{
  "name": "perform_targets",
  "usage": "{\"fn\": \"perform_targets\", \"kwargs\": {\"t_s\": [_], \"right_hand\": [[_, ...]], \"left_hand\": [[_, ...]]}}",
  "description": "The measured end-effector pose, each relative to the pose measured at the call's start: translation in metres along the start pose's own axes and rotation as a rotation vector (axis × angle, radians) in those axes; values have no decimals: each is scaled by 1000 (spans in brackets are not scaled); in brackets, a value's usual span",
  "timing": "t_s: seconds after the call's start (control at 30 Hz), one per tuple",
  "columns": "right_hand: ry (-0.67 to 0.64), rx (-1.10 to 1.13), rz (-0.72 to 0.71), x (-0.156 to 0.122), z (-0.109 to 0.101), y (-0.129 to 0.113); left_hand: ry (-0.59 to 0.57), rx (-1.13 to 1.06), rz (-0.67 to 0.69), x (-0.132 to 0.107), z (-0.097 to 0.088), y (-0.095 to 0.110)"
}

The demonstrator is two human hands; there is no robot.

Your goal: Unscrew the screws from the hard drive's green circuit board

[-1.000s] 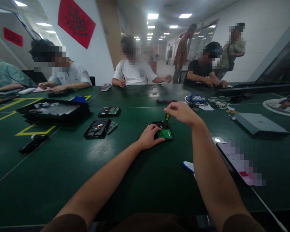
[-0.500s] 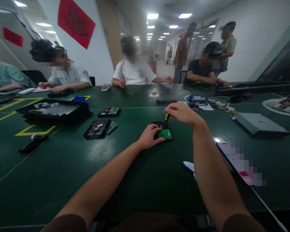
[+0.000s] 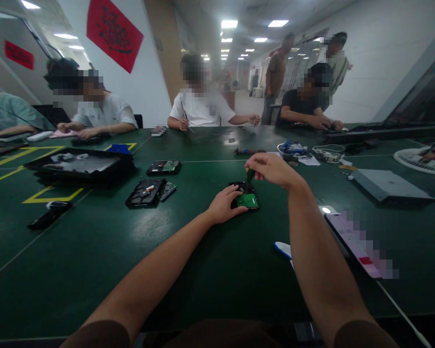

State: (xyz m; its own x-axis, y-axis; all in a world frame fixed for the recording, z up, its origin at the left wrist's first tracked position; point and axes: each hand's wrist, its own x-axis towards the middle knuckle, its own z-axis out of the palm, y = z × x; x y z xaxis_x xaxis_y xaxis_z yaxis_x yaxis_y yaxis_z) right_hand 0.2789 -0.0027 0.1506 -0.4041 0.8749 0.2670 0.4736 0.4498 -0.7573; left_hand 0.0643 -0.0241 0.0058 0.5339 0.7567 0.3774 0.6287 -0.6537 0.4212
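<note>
In front of me a hard drive (image 3: 248, 201) lies flat with its green circuit board facing up. My left hand (image 3: 224, 205) grips its left side, thumb at the near edge and fingers over the far-left part. A small screwdriver (image 3: 251, 175) with a yellow and dark handle stands nearly upright over the drive's far end. My right hand (image 3: 266, 169) pinches that handle from above. The screwdriver's tip is too small and dark to make out. To the left lie another hard drive (image 3: 145, 192), a loose circuit board (image 3: 168, 191) and a further drive (image 3: 164, 167).
A black tray (image 3: 79, 166) stands at the left. On the right are a phone (image 3: 358, 244) with a cable, a grey metal box (image 3: 393, 185) and a white basket (image 3: 292, 149). A dark cylindrical tool (image 3: 252, 152) lies beyond my hands. Several people sit across the table.
The screwdriver's handle has turned in my right hand, showing less yellow. My left hand and the hard drive stay put. A standing person at the back right has shifted.
</note>
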Motion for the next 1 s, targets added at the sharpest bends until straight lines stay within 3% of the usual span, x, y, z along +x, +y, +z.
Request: {"fn": "perform_targets", "kwargs": {"t_s": [0.2, 0.47, 0.73, 1.0], "right_hand": [[-34, 28, -1, 0, -2, 0], [64, -51, 38, 0, -1, 2], [-43, 38, 24, 0, 2, -2], [62, -61, 8, 0, 0, 0]], "left_hand": [[-11, -6, -14, 0, 0, 0], [-22, -26, -22, -1, -2, 1], [-15, -29, -12, 0, -2, 2], [-18, -28, -7, 0, -2, 3]]}}
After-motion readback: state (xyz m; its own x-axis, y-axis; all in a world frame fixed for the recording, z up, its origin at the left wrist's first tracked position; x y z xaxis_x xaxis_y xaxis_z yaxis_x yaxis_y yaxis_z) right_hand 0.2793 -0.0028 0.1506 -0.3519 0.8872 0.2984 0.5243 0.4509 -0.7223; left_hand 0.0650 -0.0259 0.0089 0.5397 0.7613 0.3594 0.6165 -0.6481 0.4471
